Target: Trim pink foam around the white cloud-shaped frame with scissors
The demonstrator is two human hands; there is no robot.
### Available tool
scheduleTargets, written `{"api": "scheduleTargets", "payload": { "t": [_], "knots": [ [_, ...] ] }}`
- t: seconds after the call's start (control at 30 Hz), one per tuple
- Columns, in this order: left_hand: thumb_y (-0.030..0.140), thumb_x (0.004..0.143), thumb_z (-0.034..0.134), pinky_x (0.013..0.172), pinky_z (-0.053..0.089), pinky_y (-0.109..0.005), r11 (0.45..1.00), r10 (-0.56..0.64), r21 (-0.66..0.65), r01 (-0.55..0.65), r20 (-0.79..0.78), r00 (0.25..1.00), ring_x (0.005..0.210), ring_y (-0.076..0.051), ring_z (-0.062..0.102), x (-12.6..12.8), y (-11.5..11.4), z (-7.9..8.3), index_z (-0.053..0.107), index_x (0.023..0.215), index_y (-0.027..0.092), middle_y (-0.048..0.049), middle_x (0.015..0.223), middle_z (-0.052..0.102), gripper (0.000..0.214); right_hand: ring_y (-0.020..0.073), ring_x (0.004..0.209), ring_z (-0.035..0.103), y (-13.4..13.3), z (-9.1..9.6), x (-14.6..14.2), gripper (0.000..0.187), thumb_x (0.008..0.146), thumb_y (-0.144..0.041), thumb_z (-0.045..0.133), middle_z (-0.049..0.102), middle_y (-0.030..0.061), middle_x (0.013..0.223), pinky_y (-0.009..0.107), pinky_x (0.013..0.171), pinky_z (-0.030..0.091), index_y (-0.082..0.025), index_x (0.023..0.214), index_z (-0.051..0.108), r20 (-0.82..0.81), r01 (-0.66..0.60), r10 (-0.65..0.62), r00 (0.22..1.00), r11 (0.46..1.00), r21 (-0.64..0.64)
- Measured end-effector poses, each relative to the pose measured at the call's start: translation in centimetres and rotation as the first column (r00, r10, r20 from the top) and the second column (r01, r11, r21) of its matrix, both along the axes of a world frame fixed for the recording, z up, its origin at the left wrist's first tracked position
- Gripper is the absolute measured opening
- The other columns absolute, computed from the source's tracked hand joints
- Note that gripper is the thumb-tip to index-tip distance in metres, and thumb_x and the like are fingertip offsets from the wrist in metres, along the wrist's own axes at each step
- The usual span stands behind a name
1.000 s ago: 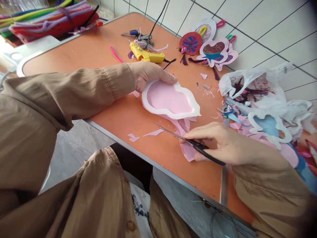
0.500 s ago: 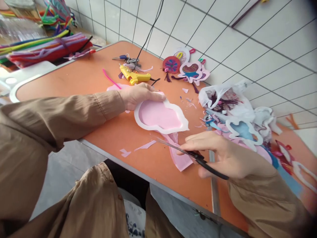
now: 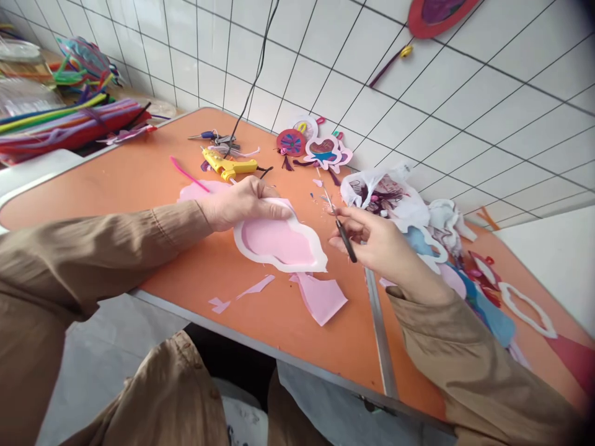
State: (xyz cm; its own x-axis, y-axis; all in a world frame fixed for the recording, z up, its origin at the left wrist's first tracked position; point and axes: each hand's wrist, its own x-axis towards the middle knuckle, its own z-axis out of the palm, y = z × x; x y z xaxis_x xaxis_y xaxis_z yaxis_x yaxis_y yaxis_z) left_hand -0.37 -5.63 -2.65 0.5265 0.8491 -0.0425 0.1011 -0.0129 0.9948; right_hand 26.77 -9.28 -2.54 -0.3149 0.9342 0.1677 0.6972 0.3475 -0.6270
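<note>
From the far left, a bundle of coloured pipe cleaners (image 3: 69, 127) lies well to the left of the pink foam cutout (image 3: 279, 241), which sits near the front edge of the orange table (image 3: 139, 179). My left hand (image 3: 237, 204) covers the cutout's upper-left rim, fingers together and pressing down on the white border; I cannot see the thumb. Beyond the cutout lie a yellow glue gun (image 3: 230, 166) and, further right, some finished ornaments (image 3: 320, 148) against the tiled wall (image 3: 418, 111). Thin pink scraps (image 3: 253, 288) lie in front of the cutout, and a larger pink offcut (image 3: 320, 297) touches its front-right edge. Just right of the cutout, my right hand (image 3: 376, 241) is lifted off the table, fingers curled around the handles of the scissors (image 3: 341, 226); the blades look shut and point away from me, clear of the foam. I judge this to be a pause in trimming the border, with the waste already off. Another cut would call for opening the blades, bringing them back to the rim, and turning the piece under my left hand. Right of the cutout, a white plastic bag (image 3: 381, 192) and loose white foam frames (image 3: 525, 310) crowd that end. The room is bright, with white tiles and dark grout.
</note>
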Motion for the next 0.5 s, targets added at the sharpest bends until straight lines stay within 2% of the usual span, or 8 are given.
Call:
{"api": "scheduleTargets", "payload": {
  "t": [0.1, 0.27, 0.4, 0.5],
  "knots": [
    [0.037, 0.071, 0.084, 0.055, 0.049, -0.025, 1.0, -0.013, -0.003, 0.013, 0.026, 1.0, 0.061, -0.015, 0.06, 0.0, 0.1, -0.1, 0.075, 0.07, 0.012, -0.0044, 0.067, 0.071, 0.027, 0.0209, 0.071, 0.064, -0.5, 0.7, 0.0, 0.034, 0.08, -0.04, 0.07, 0.068, 0.002, 0.078, 0.037, 0.065, 0.054, -0.026, 0.11, 0.065, -0.079, -0.069, 0.061, 0.995, 0.993, -0.098],
    [0.037, 0.07, 0.085, 0.054, 0.047, -0.024, 0.999, -0.025, 0.023, 0.025, 0.015, 1.0, 0.059, -0.013, 0.057, 0.0, 0.2, -0.1, 0.074, 0.066, 0.012, -0.0034, 0.064, 0.069, 0.028, 0.0204, 0.072, 0.064, -1.0, 1.3, -0.2, 0.024, 0.082, -0.039, 0.067, 0.066, 0.001, 0.076, 0.039, 0.073, 0.056, -0.028, 0.103, 0.069, -0.088, -0.196, 0.19, 0.978, 0.979, -0.06],
    [0.039, 0.072, 0.083, 0.057, 0.049, -0.026, 0.998, -0.057, 0.018, 0.057, 0.005, 0.998, 0.063, -0.015, 0.062, 0.0, 0.2, 0.1, 0.077, 0.071, 0.012, -0.0059, 0.069, 0.073, 0.028, 0.0196, 0.069, 0.063, 0.1, 0.3, -0.2, 0.035, 0.079, -0.037, 0.067, 0.068, 0.0018, 0.076, 0.034, 0.064, 0.052, -0.023, 0.11, 0.067, -0.017, -0.101, 0.099, 0.995, 0.99, -0.094],
    [0.039, 0.071, 0.084, 0.058, 0.05, -0.026, 0.998, -0.061, 0.021, 0.061, 0.015, 0.998, 0.063, -0.016, 0.063, -0.1, 0.2, 0.1, 0.077, 0.071, 0.012, -0.0061, 0.07, 0.073, 0.028, 0.0189, 0.063, 0.061, 0.7, -0.5, -0.1, 0.039, 0.077, -0.028, 0.067, 0.067, -0.0002, 0.069, 0.032, 0.062, 0.045, -0.02, 0.116, 0.065, 0.223, 0.037, -0.039, 0.974, 0.999, 0.015]
  ]
}}
